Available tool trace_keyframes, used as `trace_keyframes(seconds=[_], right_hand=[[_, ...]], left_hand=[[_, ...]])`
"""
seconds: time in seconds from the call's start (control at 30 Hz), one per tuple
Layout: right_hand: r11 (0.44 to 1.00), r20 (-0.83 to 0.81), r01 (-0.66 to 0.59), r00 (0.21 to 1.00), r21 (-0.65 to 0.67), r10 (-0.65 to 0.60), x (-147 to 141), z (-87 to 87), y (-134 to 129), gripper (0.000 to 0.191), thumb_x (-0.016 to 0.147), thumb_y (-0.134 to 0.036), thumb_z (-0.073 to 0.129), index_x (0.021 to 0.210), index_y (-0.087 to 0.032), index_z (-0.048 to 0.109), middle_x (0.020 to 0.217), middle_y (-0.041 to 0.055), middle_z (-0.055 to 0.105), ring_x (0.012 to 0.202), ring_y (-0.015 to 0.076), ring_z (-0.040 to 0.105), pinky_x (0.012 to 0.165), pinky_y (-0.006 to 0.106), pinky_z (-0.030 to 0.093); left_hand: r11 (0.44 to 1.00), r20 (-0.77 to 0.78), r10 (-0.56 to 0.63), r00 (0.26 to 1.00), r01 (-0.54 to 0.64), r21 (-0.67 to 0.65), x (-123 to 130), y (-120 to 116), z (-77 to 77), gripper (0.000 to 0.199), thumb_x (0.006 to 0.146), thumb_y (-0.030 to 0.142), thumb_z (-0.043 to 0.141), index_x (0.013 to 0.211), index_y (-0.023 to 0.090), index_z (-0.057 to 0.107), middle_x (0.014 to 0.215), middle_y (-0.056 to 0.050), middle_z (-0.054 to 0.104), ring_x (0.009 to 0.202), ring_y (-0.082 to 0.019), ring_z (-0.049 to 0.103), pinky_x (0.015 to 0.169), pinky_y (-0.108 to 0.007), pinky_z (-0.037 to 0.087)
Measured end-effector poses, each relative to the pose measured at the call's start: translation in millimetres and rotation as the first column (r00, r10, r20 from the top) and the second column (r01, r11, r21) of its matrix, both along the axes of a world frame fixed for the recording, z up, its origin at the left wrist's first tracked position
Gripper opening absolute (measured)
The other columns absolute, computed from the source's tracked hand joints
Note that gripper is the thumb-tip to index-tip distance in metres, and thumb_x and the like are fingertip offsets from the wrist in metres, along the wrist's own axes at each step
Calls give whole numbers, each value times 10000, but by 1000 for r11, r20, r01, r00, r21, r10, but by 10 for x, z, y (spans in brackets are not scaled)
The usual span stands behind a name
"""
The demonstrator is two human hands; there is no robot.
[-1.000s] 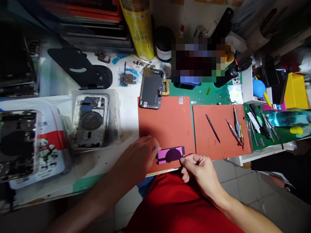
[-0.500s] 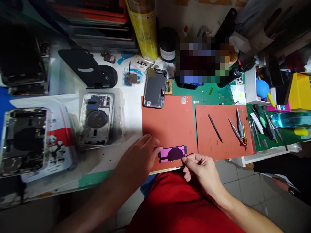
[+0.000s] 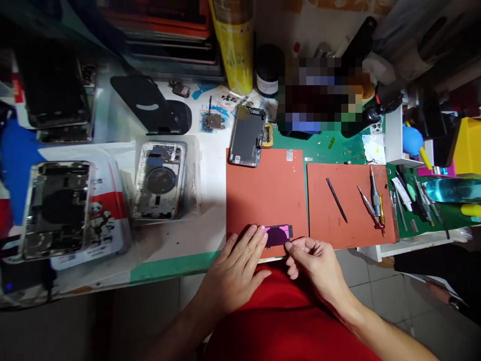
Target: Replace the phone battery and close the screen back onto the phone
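The purple-and-black piece point(image 3: 277, 237) lies on the orange mat point(image 3: 263, 193), probably light and creasable, best held by its edges. The right hand point(image 3: 314, 259) pinches its corner; the left hand point(image 3: 239, 271) covers one end, outstretched, contact unclear.

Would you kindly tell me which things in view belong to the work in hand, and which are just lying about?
In use:
Purple-and-black piece, partly under the left hand, right hand pinching near its corner
Orange mat beneath it

Apparently just lying about:
Thin black tool
Dark phone panel
Blue bulb
Yellow cylinder
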State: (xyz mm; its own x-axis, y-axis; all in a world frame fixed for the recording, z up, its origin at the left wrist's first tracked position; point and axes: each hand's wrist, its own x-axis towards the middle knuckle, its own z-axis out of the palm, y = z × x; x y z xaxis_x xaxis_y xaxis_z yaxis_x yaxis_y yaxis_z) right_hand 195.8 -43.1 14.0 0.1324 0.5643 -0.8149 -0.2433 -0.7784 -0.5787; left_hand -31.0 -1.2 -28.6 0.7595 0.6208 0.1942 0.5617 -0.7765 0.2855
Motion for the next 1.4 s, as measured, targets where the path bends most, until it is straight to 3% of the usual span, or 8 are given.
trace_keyframes(seconds=[0.17, 0.33, 0.47, 0.57, 0.67, 0.9, 1.03, 1.4], right_hand=[[942, 548, -279, 825, 185, 137, 121, 47, -18, 436, 993, -641, 734, 939, -212, 784, 821, 78, 775, 662, 214, 692, 665, 368, 565], [477, 875, -838, 417, 264, 247, 204, 116, 259, 298, 1073, -280, 670, 1364, -229, 707, 1292, 153, 737, 1152, 321, 651, 1015, 495, 577], [325, 912, -940, 223, 107, 344, 170, 92, 461, 294, 1015, -168, 701, 1307, -202, 691, 1230, 157, 695, 1103, 329, 585, 952, 508, 560], [346, 896, -934, 229, 92, 380, 162, 68, 522, 274, 938, -126, 773, 1192, -198, 700, 1153, 135, 710, 1061, 320, 576, 919, 484, 525], [423, 787, -892, 373, 158, 492, 177, 105, 556, 280, 874, -67, 803, 1102, -214, 736, 1059, 90, 743, 1035, 288, 620, 918, 442, 508], [702, 410, -650, 748, 290, 523, 138, 325, 519, 279, 824, -503, 907, 830, -244, 802, 897, 29, 727, 853, 221, 654, 816, 373, 517], [743, 393, -591, 794, 316, 464, 107, 400, 463, 307, 763, -528, 947, 793, -253, 814, 852, 23, 703, 821, 214, 613, 798, 370, 506], [858, 230, -407, 909, 313, 347, 136, 451, 412, 286, 674, -435, 982, 736, -222, 802, 722, 8, 715, 693, 180, 596, 679, 339, 491]], left_hand=[[999, -14, 36, 999, -35, 22, 43, -74, -45, 662, 1127, 476, 518, 1659, 83, 491, 1614, -156, 620, 1500, -313, 612, 1353, -415, 290], [999, -20, 44, 999, -44, 9, 64, -93, -26, 695, 1127, 502, 512, 1667, 66, 466, 1660, -178, 575, 1563, -305, 547, 1364, -416, 286], [993, 112, 106, 988, -111, 34, -30, -176, 56, 714, 1116, 391, 565, 1736, 118, 339, 1608, -178, 635, 1625, -287, 468, 1403, -462, 238], [938, 317, 345, 884, -335, -86, -97, -308, 92, 773, 1079, 219, 613, 1765, 171, 259, 1651, -193, 593, 1665, -300, 403, 1376, -513, 335], [733, 366, 666, 650, -482, -479, -75, -380, 106, 610, 1092, 250, 611, 1676, 278, 437, 1614, -141, 642, 1491, -263, 633, 1210, -429, 560], [279, 243, 871, 427, -23, -960, 237, -67, 406, 406, 810, 470, 916, 1104, 213, 804, 1076, -84, 862, 1026, -253, 822, 919, -337, 666], [254, 220, 890, 400, -32, -967, 336, 46, 530, 287, 835, 487, 877, 839, 207, 817, 820, -62, 827, 806, -213, 776, 732, -290, 620], [178, 216, 860, 462, 124, -976, 314, 84, 585, 300, 854, 490, 864, 900, 194, 865, 866, -65, 857, 783, -196, 788, 739, -269, 628]])
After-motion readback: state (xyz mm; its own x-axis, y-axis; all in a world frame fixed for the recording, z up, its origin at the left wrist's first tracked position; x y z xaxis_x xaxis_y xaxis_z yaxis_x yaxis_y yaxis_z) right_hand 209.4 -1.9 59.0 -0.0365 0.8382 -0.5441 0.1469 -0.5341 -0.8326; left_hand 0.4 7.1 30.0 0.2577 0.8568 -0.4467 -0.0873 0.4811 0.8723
